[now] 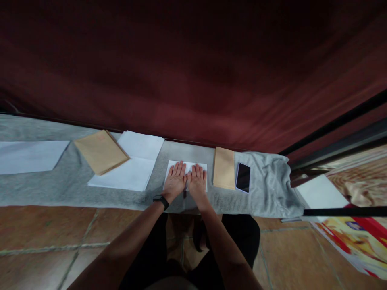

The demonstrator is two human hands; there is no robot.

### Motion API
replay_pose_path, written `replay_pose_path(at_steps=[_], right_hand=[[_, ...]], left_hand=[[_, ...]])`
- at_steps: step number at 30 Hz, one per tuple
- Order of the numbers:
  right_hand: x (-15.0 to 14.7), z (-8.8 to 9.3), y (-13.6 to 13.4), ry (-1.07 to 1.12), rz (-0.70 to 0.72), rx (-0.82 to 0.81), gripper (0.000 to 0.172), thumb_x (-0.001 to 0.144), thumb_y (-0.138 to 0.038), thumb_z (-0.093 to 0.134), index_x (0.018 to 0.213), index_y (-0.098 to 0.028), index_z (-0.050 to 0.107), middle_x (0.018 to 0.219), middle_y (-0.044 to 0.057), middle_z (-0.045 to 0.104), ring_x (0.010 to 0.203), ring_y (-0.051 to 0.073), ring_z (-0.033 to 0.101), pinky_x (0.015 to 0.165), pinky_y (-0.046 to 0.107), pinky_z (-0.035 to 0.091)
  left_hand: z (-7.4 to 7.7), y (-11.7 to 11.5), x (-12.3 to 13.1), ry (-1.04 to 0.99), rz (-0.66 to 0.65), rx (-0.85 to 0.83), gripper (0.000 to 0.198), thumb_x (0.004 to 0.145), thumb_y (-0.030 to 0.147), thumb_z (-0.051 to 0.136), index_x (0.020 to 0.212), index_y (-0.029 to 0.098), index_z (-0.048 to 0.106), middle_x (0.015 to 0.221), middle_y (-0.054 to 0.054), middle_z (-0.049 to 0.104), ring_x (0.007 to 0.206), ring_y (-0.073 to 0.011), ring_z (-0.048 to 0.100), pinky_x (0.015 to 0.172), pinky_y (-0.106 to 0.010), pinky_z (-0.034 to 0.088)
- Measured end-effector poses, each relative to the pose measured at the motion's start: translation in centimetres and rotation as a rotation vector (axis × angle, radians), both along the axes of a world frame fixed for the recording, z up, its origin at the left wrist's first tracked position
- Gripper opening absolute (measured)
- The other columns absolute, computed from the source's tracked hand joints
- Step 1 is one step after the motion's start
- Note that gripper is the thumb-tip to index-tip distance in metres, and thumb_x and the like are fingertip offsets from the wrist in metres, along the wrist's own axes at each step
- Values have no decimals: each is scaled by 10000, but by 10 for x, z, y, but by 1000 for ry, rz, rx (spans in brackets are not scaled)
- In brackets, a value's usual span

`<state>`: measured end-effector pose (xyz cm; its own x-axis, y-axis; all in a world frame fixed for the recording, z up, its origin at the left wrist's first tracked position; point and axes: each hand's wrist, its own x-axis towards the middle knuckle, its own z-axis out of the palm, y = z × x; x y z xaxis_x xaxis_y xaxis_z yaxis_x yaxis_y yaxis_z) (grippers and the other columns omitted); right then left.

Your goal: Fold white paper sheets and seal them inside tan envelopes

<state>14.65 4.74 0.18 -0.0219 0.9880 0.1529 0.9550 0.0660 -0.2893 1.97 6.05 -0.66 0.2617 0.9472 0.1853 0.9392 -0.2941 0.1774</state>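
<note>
Both hands lie flat on a small white sheet of paper (188, 166) on the grey cloth. My left hand (175, 180), with a black watch on the wrist, presses on the left half, fingers stretched out. On the right half rests my right hand (197, 181), also with fingers extended. The hands almost touch at the thumbs and cover most of the sheet. To their left, brown envelopes (101, 151) lie across a stack of larger white paper (136, 173) with a crease. Just right of the hands is another brown envelope pile (224, 169).
A phone (243, 177) with a dark screen lies right of the envelopes. More white paper (33, 156) is at the far left. The grey cloth (266, 185) covers a narrow surface against a dark red panel (181, 80). Black bars and a colourful package (359, 241) are at the right.
</note>
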Motion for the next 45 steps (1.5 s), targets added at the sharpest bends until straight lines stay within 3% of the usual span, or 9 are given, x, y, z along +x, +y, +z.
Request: replay_pose_path(at_steps=[4, 7, 17, 24, 31, 45], right_hand=[[-7, -1, 12, 29, 71, -9, 472, 1092, -320, 334, 1520, -204, 494, 1614, 79, 428, 1501, 250, 363, 1252, 496, 177], [-7, -3, 14, 29, 42, -8, 483, 1096, -328, 316, 1531, -195, 477, 1617, 73, 420, 1509, 256, 347, 1252, 490, 177], [3, -8, 12, -7, -156, 70, 551, 1086, -348, 341, 1576, -100, 379, 1622, 216, 362, 1497, 326, 366, 1201, 559, 254], [8, -10, 6, -44, -193, 112, 598, 1082, -374, 365, 1558, -13, 381, 1603, 284, 354, 1472, 358, 406, 1190, 542, 307], [16, -12, -10, 1, -175, 146, 659, 1080, -398, 330, 1569, 44, 310, 1586, 323, 348, 1478, 370, 397, 1184, 573, 331], [23, -9, -57, -71, -182, 75, 688, 1075, -430, 373, 1584, 26, 290, 1608, 287, 338, 1496, 363, 372, 1199, 521, 326]], left_hand=[[1, 1, -1, 29, -13, -38, 590, 1013, 202, 262, 1587, 81, 334, 1670, -142, 305, 1574, -266, 207, 1281, -494, 177], [2, 1, -1, 14, -10, -40, 589, 1019, 230, 270, 1588, 92, 335, 1669, -143, 305, 1576, -266, 198, 1281, -496, 173], [-3, 6, 3, -97, 101, -23, 620, 1024, 363, 319, 1580, 92, 355, 1652, -165, 328, 1562, -285, 247, 1267, -512, 207], [-4, 8, -1, -118, 168, 20, 667, 1032, 438, 295, 1568, 46, 359, 1634, -199, 349, 1558, -299, 255, 1262, -511, 228], [-6, 7, -10, -127, 182, 36, 710, 1029, 477, 297, 1568, 17, 340, 1631, -221, 344, 1551, -318, 269, 1261, -515, 237], [-10, 4, -14, -137, 191, 69, 726, 1028, 502, 293, 1572, 23, 336, 1624, -231, 353, 1558, -323, 246, 1256, -533, 245]])
